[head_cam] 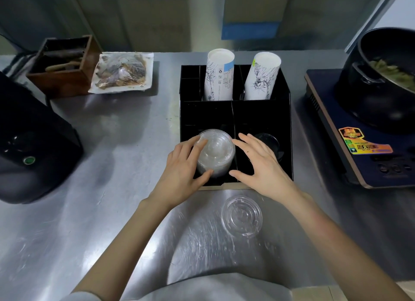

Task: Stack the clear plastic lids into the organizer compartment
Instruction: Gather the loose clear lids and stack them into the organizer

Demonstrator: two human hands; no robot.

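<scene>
Both hands' fingers (199, 147) cup the lid stack (216, 153) in the organizer (285, 112)

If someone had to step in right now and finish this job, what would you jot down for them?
Left hand: fingers and thumb around the stack of clear lids.
Right hand: open, at the stack's right side, thumb near its base.
The stack stands in the front left slot of the black organizer.
Done: most lids are in the slot.
Left: one loose lid lies on the steel counter in front of the organizer; add it on top.
</scene>
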